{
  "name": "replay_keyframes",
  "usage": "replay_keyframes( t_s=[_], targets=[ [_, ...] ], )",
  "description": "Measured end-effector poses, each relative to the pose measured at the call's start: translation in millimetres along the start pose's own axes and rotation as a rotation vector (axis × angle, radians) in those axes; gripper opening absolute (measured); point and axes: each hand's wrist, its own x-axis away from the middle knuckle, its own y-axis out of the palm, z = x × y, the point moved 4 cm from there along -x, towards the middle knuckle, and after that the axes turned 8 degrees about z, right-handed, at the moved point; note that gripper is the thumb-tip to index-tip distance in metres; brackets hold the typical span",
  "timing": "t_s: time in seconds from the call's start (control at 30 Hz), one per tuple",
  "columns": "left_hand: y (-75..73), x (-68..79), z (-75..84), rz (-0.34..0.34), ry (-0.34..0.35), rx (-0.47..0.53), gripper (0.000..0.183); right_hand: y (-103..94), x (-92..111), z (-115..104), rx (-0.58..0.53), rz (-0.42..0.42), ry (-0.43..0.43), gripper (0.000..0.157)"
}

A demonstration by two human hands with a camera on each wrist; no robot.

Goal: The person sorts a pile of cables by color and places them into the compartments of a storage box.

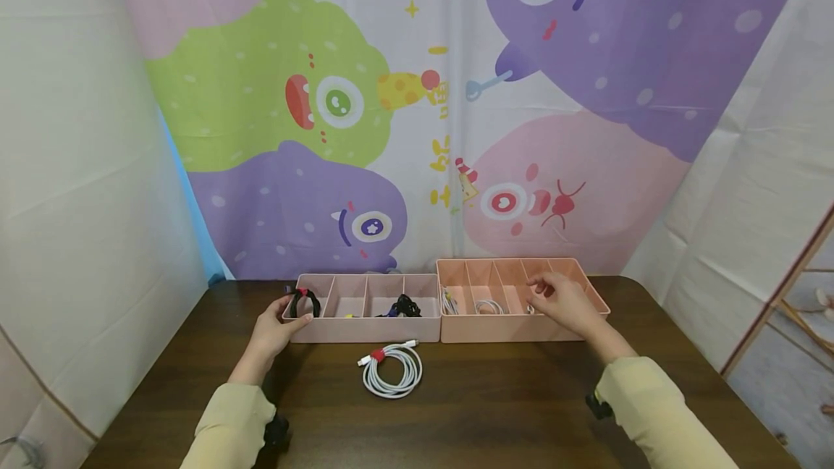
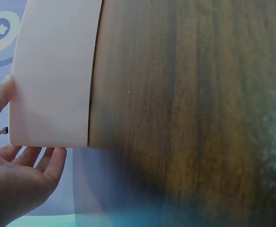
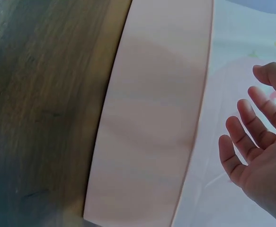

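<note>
At the left end of the pale pink divided organizer box (image 1: 365,329), my left hand (image 1: 270,326) grips the corner, thumb on the front rim and fingers against the end wall. My right hand (image 1: 562,300) hovers over the peach divided organizer box (image 1: 515,328), fingers loosely bent and nothing visible in them. A black coiled cable (image 1: 306,302) with a red tie sits in the pale box's leftmost compartment. On the table in front lies a coiled white cable (image 1: 407,382) with a red strap (image 1: 378,355).
Black cables (image 1: 405,306) lie in another compartment of the pale box. White cables (image 1: 449,301) and a white coil (image 1: 489,307) lie in the peach box. Both boxes stand side by side on the dark wooden table (image 1: 482,418), before a cartoon-printed curtain (image 1: 423,230).
</note>
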Motion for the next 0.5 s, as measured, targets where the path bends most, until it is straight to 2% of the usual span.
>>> replay_keyframes(
  t_s=[0.5],
  targets=[
    [0.3, -0.4, -0.3, -0.001, 0.001, -0.006, 0.069, -8.8, 1.6, -28.3, -0.014, 0.052, -0.041, 0.030]
  ],
)
